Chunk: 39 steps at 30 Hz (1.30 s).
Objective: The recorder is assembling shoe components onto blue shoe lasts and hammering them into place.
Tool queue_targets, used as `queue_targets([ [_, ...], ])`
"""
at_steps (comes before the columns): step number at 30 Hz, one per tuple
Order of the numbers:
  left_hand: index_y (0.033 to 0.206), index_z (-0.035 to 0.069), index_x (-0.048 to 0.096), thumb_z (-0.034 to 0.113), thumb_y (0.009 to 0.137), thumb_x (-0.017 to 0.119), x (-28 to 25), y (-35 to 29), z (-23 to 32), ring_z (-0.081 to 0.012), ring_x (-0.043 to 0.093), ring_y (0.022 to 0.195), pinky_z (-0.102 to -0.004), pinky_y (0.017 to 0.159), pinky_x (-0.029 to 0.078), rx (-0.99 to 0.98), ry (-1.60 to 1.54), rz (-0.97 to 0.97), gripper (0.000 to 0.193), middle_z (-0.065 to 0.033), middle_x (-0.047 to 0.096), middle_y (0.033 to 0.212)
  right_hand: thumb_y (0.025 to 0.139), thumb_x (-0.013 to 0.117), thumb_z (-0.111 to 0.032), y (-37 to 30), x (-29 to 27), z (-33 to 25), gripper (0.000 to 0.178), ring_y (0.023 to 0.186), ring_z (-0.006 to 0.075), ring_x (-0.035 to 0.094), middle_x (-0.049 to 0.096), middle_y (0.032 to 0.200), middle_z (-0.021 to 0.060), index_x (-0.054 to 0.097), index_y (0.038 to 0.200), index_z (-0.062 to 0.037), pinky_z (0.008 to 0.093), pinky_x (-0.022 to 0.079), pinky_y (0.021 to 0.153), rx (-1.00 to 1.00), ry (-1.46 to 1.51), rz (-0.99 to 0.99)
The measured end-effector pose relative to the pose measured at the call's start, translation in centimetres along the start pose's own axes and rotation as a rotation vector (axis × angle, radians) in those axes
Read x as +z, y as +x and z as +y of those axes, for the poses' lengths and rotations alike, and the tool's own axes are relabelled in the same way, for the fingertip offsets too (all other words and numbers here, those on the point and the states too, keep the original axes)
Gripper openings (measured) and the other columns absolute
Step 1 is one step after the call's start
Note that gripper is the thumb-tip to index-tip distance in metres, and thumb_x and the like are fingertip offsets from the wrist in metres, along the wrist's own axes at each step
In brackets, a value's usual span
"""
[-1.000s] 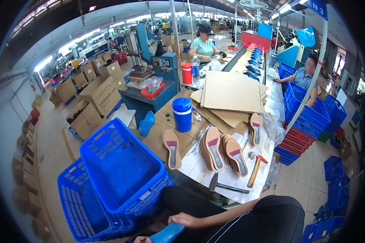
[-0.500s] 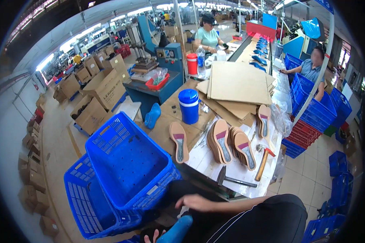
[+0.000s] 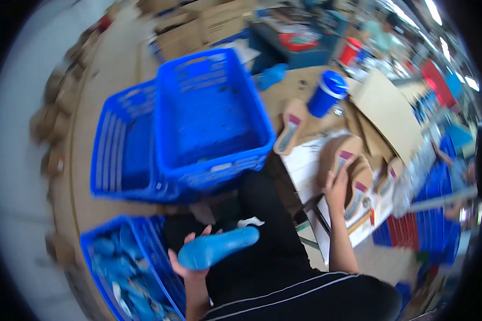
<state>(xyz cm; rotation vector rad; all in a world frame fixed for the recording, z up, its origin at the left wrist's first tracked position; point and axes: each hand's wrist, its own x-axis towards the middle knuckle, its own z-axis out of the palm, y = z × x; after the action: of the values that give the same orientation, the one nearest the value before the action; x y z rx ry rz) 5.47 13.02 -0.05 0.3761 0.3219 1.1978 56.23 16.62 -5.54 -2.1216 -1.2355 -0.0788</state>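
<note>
My left hand (image 3: 189, 263) is closed around the heel end of a blue foot-shaped shoe last (image 3: 218, 247), held over my lap beside a blue basket (image 3: 124, 270) filled with several more blue lasts. My right hand (image 3: 337, 185) reaches out to the worktable, and its fingers lie on the near end of a tan insole (image 3: 339, 153) with a purple heel patch. The blur hides whether it grips the insole. More tan insoles (image 3: 359, 184) lie right beside it, and another insole (image 3: 290, 127) is further left.
Two empty blue baskets (image 3: 211, 115) (image 3: 118, 152) are stacked to my left front. A blue lidded cup (image 3: 326, 94), cardboard sheets (image 3: 388, 109) and a hammer (image 3: 368, 211) are on the table. Cardboard boxes (image 3: 198, 27) stand behind. A person in green (image 3: 383, 33) works far off.
The view has swung down and left. My left hand has brought a blue last up over my lap, and my right hand has reached out onto the insoles.
</note>
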Motion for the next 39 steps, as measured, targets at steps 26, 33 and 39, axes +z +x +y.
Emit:
queue_targets([
  [26,0.155,0.005,0.052,0.059,0.115,0.045,2.6,-2.8,3.2,-0.0285,0.072,0.123,-0.0451,0.107,0.058,0.163,0.415,0.448,0.068,-0.0177,0.072,0.134,0.117,0.05,-0.033,-7.2,-7.6,-21.2,0.048,0.064,0.0258,0.077,0.08,0.105,0.0276,0.054,0.148,0.0034,0.0303,0.061,0.051,0.221,1.371,-1.32],
  [33,0.163,0.008,0.044,0.017,0.106,0.073,4.2,-4.3,2.8,-0.0179,0.07,0.121,-0.0318,0.101,0.058,0.184,0.474,0.385,0.064,-0.0091,0.07,0.134,0.112,0.066,-0.027,-7.7,-8.0,-28.3,0.036,0.064,0.0134,0.075,0.078,0.086,0.0102,0.072,0.139,-0.0039,0.0246,0.056,0.051,-0.061,0.729,-1.542],
  [39,0.154,0.002,0.055,0.005,0.102,0.072,2.7,-5.4,3.4,-0.0184,0.066,0.126,-0.0325,0.107,0.053,0.137,0.528,0.281,0.054,-0.0104,0.07,0.135,0.083,0.095,-0.031,-6.5,-7.5,-27.1,0.063,0.082,0.0331,0.074,0.072,0.098,0.0183,0.073,0.137,-0.0074,0.0422,0.057,0.074,-0.608,0.487,-1.037],
])
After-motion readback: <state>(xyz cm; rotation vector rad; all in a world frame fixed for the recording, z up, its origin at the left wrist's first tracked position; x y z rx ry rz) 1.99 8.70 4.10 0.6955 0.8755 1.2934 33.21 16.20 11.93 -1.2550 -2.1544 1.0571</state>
